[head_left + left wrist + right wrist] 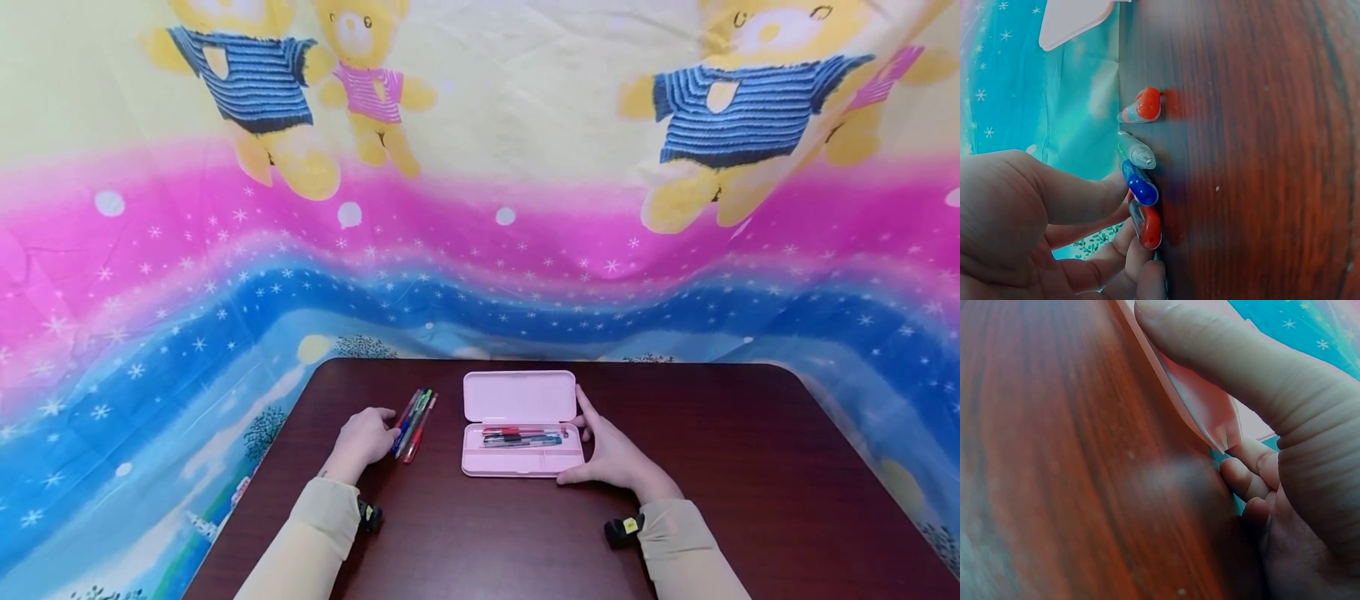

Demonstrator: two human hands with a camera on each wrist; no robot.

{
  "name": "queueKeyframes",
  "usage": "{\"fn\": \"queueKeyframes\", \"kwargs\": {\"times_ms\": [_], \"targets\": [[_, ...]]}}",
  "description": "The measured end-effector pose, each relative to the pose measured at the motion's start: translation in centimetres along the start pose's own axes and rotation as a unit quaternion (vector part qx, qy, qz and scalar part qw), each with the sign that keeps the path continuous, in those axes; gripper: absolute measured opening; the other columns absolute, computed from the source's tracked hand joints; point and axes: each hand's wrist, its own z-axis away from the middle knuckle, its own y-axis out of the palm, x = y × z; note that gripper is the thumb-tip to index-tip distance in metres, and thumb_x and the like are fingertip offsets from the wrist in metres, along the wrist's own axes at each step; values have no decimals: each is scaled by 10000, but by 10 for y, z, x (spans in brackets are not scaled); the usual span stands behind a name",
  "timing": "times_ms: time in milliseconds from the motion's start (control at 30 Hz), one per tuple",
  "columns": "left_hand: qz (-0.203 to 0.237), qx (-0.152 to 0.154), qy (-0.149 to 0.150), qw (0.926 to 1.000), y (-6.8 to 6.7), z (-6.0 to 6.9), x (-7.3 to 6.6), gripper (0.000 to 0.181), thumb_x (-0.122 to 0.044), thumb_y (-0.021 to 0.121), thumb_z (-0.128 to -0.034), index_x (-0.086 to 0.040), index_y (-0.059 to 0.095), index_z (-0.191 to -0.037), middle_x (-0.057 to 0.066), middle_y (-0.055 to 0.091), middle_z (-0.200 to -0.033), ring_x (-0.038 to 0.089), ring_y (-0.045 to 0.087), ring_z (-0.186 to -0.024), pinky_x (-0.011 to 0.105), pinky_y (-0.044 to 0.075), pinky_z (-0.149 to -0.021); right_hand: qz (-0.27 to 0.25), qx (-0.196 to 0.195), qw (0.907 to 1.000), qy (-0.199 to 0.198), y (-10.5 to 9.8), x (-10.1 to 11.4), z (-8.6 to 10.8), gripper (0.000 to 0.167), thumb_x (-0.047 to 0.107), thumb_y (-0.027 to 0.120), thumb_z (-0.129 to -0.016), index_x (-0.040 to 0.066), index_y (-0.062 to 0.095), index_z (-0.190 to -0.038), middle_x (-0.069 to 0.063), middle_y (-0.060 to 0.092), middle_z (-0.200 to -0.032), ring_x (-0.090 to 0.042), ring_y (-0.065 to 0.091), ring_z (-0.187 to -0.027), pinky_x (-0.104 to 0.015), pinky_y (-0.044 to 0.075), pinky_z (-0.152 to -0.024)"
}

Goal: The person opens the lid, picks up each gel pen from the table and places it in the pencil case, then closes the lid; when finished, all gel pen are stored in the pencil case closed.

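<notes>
In the head view, my left hand (365,437) is at the left side of a loose bunch of pens. Its thumb and forefinger pinch a blue-capped pen (1141,189); the other fingers curl beside a red-capped pen (1149,226). A grey-tipped pen (1140,152) and another red-capped pen (1148,104) lie alongside on the table. My right hand (617,454) grips the right end of an open pink pencil case (495,463), thumb at its front corner and fingers behind. Several pens (521,438) lie in the case's rear compartment.
The dark wooden table (480,542) has rounded far corners. Behind it hangs a cloth (480,250) printed with bears and snowflakes. The case lid (519,396) stands raised on the far side. Each wrist wears a black camera (622,531).
</notes>
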Motion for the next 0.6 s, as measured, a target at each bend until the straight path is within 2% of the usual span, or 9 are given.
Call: {"fn": "queueKeyframes", "kwargs": {"times_ms": [167, 600], "targets": [[12, 10, -6, 10000, 0, 1, 1, 461, -234, 753, -1028, -50, 705, -1447, 118, 807, -1105, 224, 709, -896, 477, 607, -869, -2, -17, 10000, -13, 0, 0, 0, 1591, 548, 1051, -658, 298, -43, -1785, -17, 614, -1365, -205, 503, -1137, -264, 518, -879], [94, -120, -16, 9999, -2, 0, 3, 332, -187, 773, -998, -52, 781, -1301, 119, 829, -1093, 294, 746, -988, 569, 602, -996, 23, -13, 10000, 2, 0, 0, 0, 1591, 542, 1053, -659, 296, -44, -1785, -19, 607, -1359, -201, 503, -1131, -256, 516, -870]]}}
